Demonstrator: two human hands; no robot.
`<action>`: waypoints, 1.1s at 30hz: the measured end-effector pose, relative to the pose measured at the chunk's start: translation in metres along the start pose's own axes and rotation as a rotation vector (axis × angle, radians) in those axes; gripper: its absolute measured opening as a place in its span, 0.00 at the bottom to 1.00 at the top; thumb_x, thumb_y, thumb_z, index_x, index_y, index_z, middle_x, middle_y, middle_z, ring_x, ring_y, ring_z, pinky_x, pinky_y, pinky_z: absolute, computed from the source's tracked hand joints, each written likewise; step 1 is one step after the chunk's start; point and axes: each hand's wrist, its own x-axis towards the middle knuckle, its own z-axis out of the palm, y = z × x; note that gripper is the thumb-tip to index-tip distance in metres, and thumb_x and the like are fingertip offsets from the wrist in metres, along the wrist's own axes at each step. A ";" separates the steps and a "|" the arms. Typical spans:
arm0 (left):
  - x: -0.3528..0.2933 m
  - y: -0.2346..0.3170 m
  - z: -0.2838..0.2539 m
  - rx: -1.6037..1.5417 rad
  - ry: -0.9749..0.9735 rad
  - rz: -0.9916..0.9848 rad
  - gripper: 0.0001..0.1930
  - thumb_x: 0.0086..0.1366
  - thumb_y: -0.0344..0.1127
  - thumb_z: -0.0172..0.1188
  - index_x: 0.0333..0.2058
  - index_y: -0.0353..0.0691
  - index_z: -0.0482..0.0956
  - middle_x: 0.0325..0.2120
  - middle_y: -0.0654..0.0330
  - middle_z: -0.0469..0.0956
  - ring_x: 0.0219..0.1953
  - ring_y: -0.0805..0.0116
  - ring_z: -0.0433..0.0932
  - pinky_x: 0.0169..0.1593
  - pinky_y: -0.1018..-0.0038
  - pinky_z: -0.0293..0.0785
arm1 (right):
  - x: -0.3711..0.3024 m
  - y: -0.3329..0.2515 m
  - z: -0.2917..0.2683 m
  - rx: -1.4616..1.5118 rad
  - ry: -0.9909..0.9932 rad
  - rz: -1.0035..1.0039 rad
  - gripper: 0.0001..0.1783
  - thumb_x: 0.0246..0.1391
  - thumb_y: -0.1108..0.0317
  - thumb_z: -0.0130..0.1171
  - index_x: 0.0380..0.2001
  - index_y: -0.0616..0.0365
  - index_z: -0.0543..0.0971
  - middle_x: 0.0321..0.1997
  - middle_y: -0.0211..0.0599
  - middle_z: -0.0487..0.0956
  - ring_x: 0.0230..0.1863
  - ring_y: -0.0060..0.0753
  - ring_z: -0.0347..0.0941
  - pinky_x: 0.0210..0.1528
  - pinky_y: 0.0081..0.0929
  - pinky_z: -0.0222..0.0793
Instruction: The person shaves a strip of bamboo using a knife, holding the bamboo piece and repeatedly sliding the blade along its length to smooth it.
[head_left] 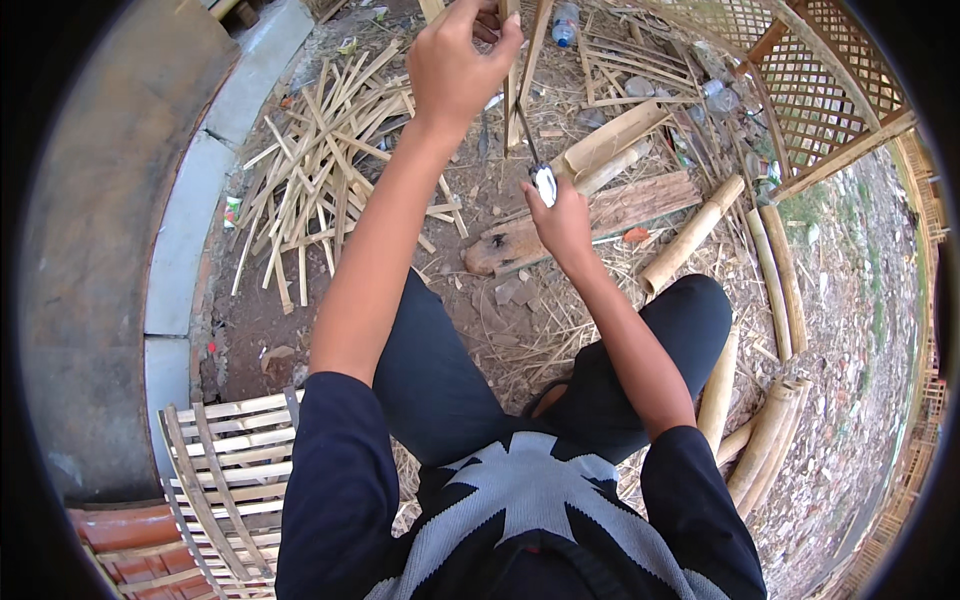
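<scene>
Knife (pixel 545 187): its white, shiny handle showed no marking that could be read.
Plastic bottle (pixel 565 26): any print on its blue part was too small to make out.
Green-and-white wrapper scrap (pixel 232 212): its coloured patches were too small to read as words or numbers.
Grey-and-black shirt (pixel 535 490): the pattern formed no legible lettering.
Littered ground (pixel 840 390): no label could be read there.

Plastic bottle (pixel 565 27): see-through and bluish, near the top
Lattice panel (pixel 820 110): full of holes, top right
Slatted rack (pixel 243 440): bottom left
Curb (pixel 184 250): long and gray, left side
</scene>
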 end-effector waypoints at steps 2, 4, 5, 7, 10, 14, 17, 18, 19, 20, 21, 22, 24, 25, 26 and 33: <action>-0.006 -0.018 0.004 0.058 -0.105 -0.099 0.15 0.60 0.45 0.65 0.32 0.37 0.82 0.24 0.53 0.82 0.27 0.59 0.83 0.32 0.66 0.77 | -0.004 0.008 0.014 -0.021 0.000 -0.030 0.27 0.56 0.52 0.62 0.41 0.71 0.75 0.30 0.65 0.79 0.34 0.67 0.77 0.37 0.52 0.72; -0.022 -0.035 0.027 0.235 -0.320 -0.192 0.18 0.61 0.50 0.61 0.32 0.39 0.83 0.26 0.53 0.84 0.30 0.59 0.84 0.34 0.63 0.78 | -0.012 0.074 0.042 -0.184 -0.091 0.034 0.28 0.55 0.51 0.63 0.42 0.72 0.74 0.30 0.66 0.79 0.36 0.67 0.77 0.39 0.53 0.72; -0.036 -0.051 0.042 0.281 -0.484 -0.311 0.18 0.61 0.50 0.61 0.32 0.39 0.83 0.26 0.52 0.84 0.31 0.57 0.84 0.35 0.61 0.78 | -0.010 0.095 0.049 -0.263 -0.134 0.059 0.29 0.54 0.51 0.63 0.42 0.72 0.73 0.31 0.66 0.79 0.37 0.68 0.77 0.40 0.53 0.72; -0.051 -0.073 0.047 0.312 -0.612 -0.423 0.18 0.62 0.49 0.60 0.33 0.38 0.83 0.27 0.51 0.84 0.32 0.54 0.84 0.35 0.60 0.78 | -0.008 0.094 0.054 -0.245 -0.173 0.104 0.29 0.54 0.50 0.63 0.41 0.72 0.74 0.32 0.67 0.79 0.38 0.68 0.77 0.42 0.54 0.72; -0.049 -0.072 0.044 0.290 -0.542 -0.417 0.16 0.62 0.47 0.60 0.35 0.39 0.84 0.28 0.54 0.85 0.33 0.56 0.85 0.36 0.61 0.79 | 0.000 0.086 0.054 -0.215 -0.178 0.107 0.28 0.54 0.51 0.63 0.39 0.72 0.75 0.32 0.67 0.79 0.38 0.69 0.77 0.42 0.54 0.72; -0.035 -0.063 0.028 0.137 -0.326 -0.359 0.16 0.63 0.46 0.60 0.35 0.38 0.83 0.27 0.56 0.85 0.30 0.60 0.85 0.37 0.65 0.80 | 0.001 0.051 0.041 -0.114 -0.075 0.031 0.25 0.55 0.54 0.62 0.37 0.71 0.76 0.30 0.65 0.79 0.34 0.68 0.77 0.38 0.51 0.73; -0.018 -0.041 0.020 0.041 -0.141 -0.219 0.15 0.64 0.46 0.59 0.35 0.38 0.83 0.26 0.56 0.84 0.30 0.61 0.85 0.34 0.66 0.79 | 0.005 0.021 0.015 -0.052 0.007 -0.062 0.23 0.57 0.56 0.61 0.39 0.72 0.76 0.28 0.63 0.79 0.33 0.67 0.77 0.35 0.50 0.73; -0.013 -0.035 0.017 0.014 -0.095 -0.177 0.15 0.64 0.45 0.59 0.35 0.38 0.83 0.26 0.56 0.84 0.29 0.61 0.85 0.34 0.67 0.79 | 0.004 0.009 0.008 -0.021 0.017 -0.049 0.23 0.56 0.56 0.61 0.34 0.71 0.75 0.28 0.67 0.78 0.33 0.69 0.76 0.37 0.57 0.71; -0.006 -0.028 0.014 -0.015 -0.047 -0.131 0.14 0.64 0.44 0.59 0.35 0.38 0.82 0.26 0.55 0.84 0.29 0.60 0.85 0.33 0.67 0.79 | 0.004 0.000 0.003 -0.011 0.016 -0.027 0.23 0.56 0.55 0.61 0.35 0.71 0.75 0.28 0.67 0.78 0.34 0.70 0.76 0.38 0.57 0.71; -0.005 -0.024 0.012 -0.042 0.002 -0.086 0.14 0.64 0.43 0.58 0.35 0.38 0.82 0.26 0.55 0.84 0.29 0.60 0.85 0.33 0.67 0.78 | 0.002 -0.006 0.000 0.001 0.014 -0.005 0.23 0.56 0.55 0.61 0.36 0.71 0.74 0.29 0.67 0.78 0.34 0.70 0.76 0.38 0.57 0.71; -0.007 -0.023 0.011 0.006 -0.063 -0.118 0.13 0.64 0.43 0.58 0.35 0.37 0.82 0.26 0.54 0.84 0.29 0.60 0.85 0.33 0.66 0.78 | 0.001 -0.009 0.000 0.014 0.009 0.015 0.24 0.56 0.55 0.61 0.36 0.71 0.74 0.29 0.68 0.78 0.34 0.71 0.76 0.38 0.57 0.71; -0.009 -0.020 0.011 0.051 -0.124 -0.147 0.13 0.64 0.42 0.58 0.35 0.37 0.82 0.27 0.54 0.84 0.29 0.59 0.84 0.33 0.65 0.78 | 0.001 -0.002 0.006 -0.039 -0.004 0.031 0.24 0.56 0.54 0.61 0.38 0.71 0.73 0.30 0.68 0.78 0.35 0.71 0.76 0.39 0.57 0.71; -0.021 -0.027 0.018 0.244 -0.367 -0.231 0.13 0.65 0.42 0.57 0.39 0.37 0.81 0.30 0.52 0.84 0.32 0.55 0.84 0.36 0.63 0.79 | -0.005 0.040 0.036 -0.142 -0.025 0.072 0.26 0.57 0.53 0.60 0.41 0.71 0.72 0.32 0.68 0.79 0.36 0.71 0.76 0.40 0.57 0.72; -0.045 -0.054 0.036 0.267 -0.446 -0.281 0.14 0.65 0.42 0.57 0.41 0.38 0.81 0.32 0.51 0.84 0.35 0.53 0.84 0.38 0.62 0.79 | -0.008 0.068 0.049 -0.184 -0.071 0.082 0.27 0.57 0.53 0.60 0.42 0.71 0.72 0.33 0.69 0.79 0.37 0.71 0.76 0.41 0.57 0.72; -0.063 -0.075 0.058 0.278 -0.526 -0.319 0.15 0.64 0.43 0.57 0.43 0.39 0.81 0.33 0.50 0.84 0.37 0.51 0.83 0.41 0.61 0.79 | -0.009 0.105 0.058 -0.229 -0.103 0.099 0.27 0.57 0.53 0.60 0.43 0.71 0.72 0.34 0.69 0.79 0.37 0.71 0.76 0.42 0.57 0.73; -0.068 -0.076 0.047 0.254 -0.637 -0.473 0.19 0.58 0.45 0.61 0.44 0.39 0.79 0.33 0.48 0.83 0.39 0.48 0.82 0.44 0.56 0.77 | -0.010 0.092 0.063 -0.301 -0.214 0.147 0.30 0.58 0.47 0.58 0.43 0.71 0.72 0.37 0.68 0.79 0.41 0.69 0.77 0.45 0.56 0.72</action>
